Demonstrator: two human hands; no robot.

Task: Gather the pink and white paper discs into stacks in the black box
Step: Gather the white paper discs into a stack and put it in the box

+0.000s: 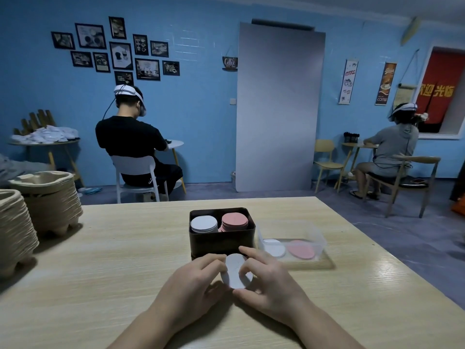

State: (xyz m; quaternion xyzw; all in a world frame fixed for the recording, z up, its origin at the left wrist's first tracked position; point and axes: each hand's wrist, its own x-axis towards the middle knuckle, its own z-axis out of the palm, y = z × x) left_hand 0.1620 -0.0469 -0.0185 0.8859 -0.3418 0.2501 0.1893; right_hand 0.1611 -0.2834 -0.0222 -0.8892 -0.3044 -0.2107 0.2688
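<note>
Together, both hands grip white discs over a pale wooden table (pixel 100 260).
Left hand (pixel 193 280) and right hand (pixel 266 280) fingers clamp the white discs (pixel 235 273); black box (pixel 221 239) just beyond, blue walls (pixel 201 109) behind.

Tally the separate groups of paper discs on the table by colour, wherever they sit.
White: 3 - stack in the black box at, discs in the clear tray at, bunch held by left hand and right hand.
Pink: 2 - box stack, tray discs.
Total: 5
</note>
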